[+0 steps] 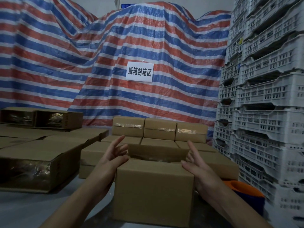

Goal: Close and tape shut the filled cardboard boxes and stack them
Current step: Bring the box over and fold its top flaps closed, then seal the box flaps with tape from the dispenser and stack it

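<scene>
- The open box is set on the floor up front, betw. both hands.
- Left hand and right hand are spread wide at its top corners; nothing is pinched.
- Far flap is left standing (no tape yet).
- Flaps could be bent, or the stuff inside squashed, if pushed down too fast.

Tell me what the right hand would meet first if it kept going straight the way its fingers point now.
Probably the upright far flap of the open box. The right hand, open at the box's right edge, points up and leftward over the opening. Depth is unclear; it may pass the flap and reach the taped boxes behind.
</scene>
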`<state>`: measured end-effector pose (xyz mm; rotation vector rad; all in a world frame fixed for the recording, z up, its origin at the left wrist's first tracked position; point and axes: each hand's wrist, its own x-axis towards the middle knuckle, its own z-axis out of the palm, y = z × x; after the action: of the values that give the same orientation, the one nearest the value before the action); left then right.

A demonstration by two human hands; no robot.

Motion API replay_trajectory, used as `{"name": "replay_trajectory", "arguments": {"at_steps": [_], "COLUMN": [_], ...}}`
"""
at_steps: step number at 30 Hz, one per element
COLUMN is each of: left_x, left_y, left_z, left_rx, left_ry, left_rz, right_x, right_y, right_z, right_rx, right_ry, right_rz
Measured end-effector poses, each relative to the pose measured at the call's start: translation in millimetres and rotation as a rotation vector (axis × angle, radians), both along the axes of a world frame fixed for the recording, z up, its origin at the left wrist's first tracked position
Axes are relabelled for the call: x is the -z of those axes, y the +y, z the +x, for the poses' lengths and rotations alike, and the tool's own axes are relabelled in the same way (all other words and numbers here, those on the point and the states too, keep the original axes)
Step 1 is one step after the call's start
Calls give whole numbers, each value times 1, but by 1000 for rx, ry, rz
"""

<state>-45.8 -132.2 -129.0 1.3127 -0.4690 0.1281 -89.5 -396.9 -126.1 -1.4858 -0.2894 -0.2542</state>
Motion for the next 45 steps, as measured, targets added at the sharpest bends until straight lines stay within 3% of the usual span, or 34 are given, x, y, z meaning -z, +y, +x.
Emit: {"name": "replay_trajectory", "arguments": {"at_steps": [5,13,18,22,30,35,36,39,42,45], "left_x": [6,-1,-34,-53,-46,-45,-45,-45,-50,-56], "left_y": [3,5,9,-9,-41,-37,-37,-36,-35,-35], "left_z": [-1,4,-4,-23,-32,-34,-34,-35,-36,-37], "left_rx": [-58,-117,-152,-254,-65,-53,-54,-44,5,56], "left_ry": [-2,-53,-121,-459,-595,-591,-594,-586,-529,-431], "left_rz": [117,261,670,1088,1322,1304,1305,1316,1305,1265], "right_x": [4,-5,-5,-4,-9,-26,-31,-36,-25,-10], "right_y": [-3,3,0,0,3,-10,-20,-61,-89,-96], "right_z": [-2,-7,-5,-6,-11,-15,-15,-19,-31,-39], "right_rx": [-38,92,125,142,143,209,297,558,545,520], "right_ry": [-25,-58,-48,-59,-36,60,56,22,68,350], "right_rz": [-74,-276,-302,-314,-336,-452,-514,-948,-1125,-1341]}}
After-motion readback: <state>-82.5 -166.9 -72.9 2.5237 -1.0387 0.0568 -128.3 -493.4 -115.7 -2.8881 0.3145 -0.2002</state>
